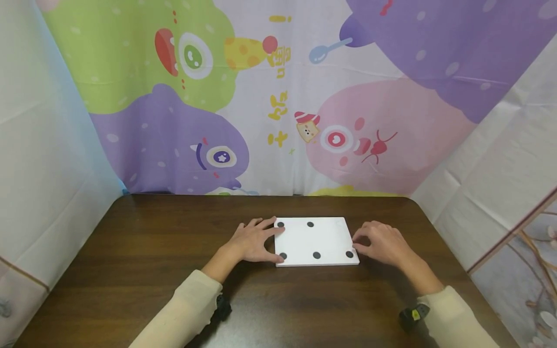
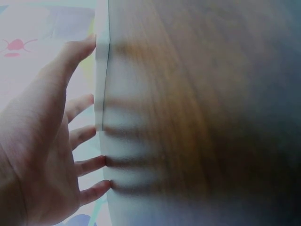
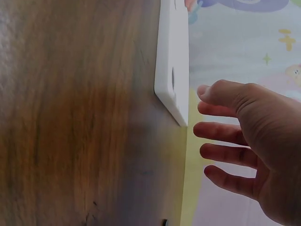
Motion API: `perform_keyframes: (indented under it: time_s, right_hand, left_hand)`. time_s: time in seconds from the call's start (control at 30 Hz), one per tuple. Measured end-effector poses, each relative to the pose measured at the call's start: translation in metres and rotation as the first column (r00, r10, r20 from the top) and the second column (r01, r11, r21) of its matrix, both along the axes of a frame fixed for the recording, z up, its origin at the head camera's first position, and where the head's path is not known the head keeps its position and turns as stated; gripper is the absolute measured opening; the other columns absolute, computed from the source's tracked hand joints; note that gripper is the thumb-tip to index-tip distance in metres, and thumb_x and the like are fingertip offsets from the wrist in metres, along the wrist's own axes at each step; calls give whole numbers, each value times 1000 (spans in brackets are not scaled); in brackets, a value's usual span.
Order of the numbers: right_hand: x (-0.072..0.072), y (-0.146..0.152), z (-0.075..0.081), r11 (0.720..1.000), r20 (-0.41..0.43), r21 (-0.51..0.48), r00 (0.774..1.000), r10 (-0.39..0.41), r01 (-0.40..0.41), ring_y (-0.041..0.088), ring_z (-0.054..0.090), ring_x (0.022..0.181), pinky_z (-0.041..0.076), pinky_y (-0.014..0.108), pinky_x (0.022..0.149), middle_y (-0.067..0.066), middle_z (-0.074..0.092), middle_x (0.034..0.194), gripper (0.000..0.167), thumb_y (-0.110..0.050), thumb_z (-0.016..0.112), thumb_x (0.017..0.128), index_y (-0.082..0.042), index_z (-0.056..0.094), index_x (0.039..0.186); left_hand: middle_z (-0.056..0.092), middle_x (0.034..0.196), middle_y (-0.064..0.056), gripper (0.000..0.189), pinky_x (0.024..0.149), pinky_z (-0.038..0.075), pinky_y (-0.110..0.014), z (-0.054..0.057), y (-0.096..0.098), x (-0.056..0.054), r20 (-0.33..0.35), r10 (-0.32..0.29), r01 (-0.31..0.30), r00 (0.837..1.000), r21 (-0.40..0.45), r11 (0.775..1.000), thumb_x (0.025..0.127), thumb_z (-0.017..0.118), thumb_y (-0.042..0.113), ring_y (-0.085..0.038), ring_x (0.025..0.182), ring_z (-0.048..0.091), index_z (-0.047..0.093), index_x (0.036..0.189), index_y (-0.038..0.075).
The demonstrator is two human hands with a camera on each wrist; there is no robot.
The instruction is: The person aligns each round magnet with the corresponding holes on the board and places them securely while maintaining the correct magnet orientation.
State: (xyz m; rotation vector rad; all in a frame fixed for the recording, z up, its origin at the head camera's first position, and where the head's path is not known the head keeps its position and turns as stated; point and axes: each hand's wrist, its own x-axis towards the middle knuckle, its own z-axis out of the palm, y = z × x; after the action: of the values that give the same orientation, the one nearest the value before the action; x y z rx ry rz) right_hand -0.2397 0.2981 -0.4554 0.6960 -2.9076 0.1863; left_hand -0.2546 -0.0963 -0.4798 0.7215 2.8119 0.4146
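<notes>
A white rectangular board (image 1: 315, 239) lies flat on the table. Several round black spots mark its face, and a faint pale circle shows at the far right corner. At its left end my left hand (image 1: 254, 240) rests with spread fingers, thumb at the near corner and index finger over the far one. The left wrist view shows the thumb (image 2: 84, 49) at the board's side. My right hand (image 1: 383, 241) is beside the right edge, thumb and index tips close together. In the right wrist view its fingers (image 3: 225, 155) are gently bent, with nothing visible between them.
A dark brown wooden table (image 1: 174, 222) carries the board. Behind it hangs a cartoon-printed cloth (image 1: 296, 96), with pale cloth (image 1: 491, 169) along the sides. A small black thing (image 3: 165, 222) shows at the bottom of the right wrist view.
</notes>
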Motion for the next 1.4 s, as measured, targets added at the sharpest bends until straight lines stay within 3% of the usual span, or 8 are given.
perform_keyframes:
  time_s: [0.77,1.4]
  right_hand:
    - [-20,30,3,996,-9,-9,996,-87,87,28,76,87,61,50,71,1,80,96,15,-30,92,93,-19,88,103]
    - [-31,51,16,983,14,-47,984,-180,180,40,77,100,62,59,80,14,84,111,23,-32,89,95,-15,87,109]
  left_hand:
    - [29,189,-2,96,129,33,-80,-1,-1,0,-5,-1,1,1000,-5,1000,91,80,74,-47,171,33,47,172,36]
    - [29,189,-1,95,129,32,-81,0,-1,0,-4,1,-1,1000,0,1000,91,80,74,-47,171,33,47,172,37]
